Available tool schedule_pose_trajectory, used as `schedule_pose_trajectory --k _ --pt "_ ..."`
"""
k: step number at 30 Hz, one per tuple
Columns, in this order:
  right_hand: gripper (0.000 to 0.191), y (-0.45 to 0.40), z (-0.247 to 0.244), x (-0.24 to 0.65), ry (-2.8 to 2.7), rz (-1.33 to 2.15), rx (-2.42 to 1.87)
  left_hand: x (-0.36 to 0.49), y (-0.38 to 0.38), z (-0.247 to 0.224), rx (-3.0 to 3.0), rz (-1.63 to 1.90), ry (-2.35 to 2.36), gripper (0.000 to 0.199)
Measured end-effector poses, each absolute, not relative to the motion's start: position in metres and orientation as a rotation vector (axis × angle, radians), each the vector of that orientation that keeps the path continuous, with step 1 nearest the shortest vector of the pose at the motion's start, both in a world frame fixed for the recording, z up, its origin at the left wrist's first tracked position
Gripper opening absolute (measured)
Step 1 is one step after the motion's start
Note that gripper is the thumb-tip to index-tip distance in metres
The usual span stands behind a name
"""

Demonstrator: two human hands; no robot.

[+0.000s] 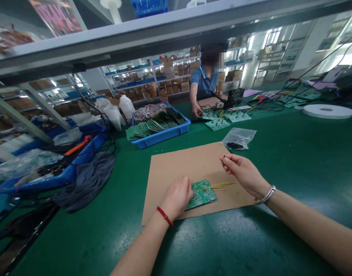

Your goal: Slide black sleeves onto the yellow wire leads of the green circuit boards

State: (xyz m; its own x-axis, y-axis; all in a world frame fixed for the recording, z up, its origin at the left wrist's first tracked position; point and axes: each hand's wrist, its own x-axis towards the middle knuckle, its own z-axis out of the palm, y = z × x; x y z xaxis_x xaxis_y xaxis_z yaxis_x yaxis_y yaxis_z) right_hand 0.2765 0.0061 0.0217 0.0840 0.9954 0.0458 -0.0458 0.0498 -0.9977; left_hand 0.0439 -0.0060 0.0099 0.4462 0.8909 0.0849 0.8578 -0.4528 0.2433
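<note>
On a brown cardboard sheet point(176, 165) lies a green circuit board point(205, 194), apparently stacked on another, with thin yellow wires point(221, 186) running off to its right. My left hand point(178, 195) is closed at the board's left edge; its fingertips are partly hidden. Above the cardboard's right side, my right hand point(241, 170) pinches a tiny black part point(223, 158) between thumb and fingers. What kind of part it is, I cannot tell. Just beyond that hand sits a clear plastic bag point(239, 138) with small black pieces inside.
A blue tray point(164, 137) of upright green boards stands beyond the cardboard. Across the table a co-worker point(206, 78) handles wired boards point(217, 122). At right lies a white reel point(328, 111); at left, a dark cloth point(86, 180) and blue bins. A metal shelf point(164, 32) crosses overhead.
</note>
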Motion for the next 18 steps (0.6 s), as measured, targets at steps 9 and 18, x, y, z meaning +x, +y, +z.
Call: schedule_pose_trajectory --k 9,18 --pt "0.036 0.007 0.014 0.238 -1.153 1.236 -1.161 0.040 -0.010 0.011 2.323 0.541 1.312 0.005" --pt "0.034 0.002 -0.010 0.246 -1.333 0.996 -1.220 0.052 -0.012 0.003 2.404 0.464 1.486 0.013"
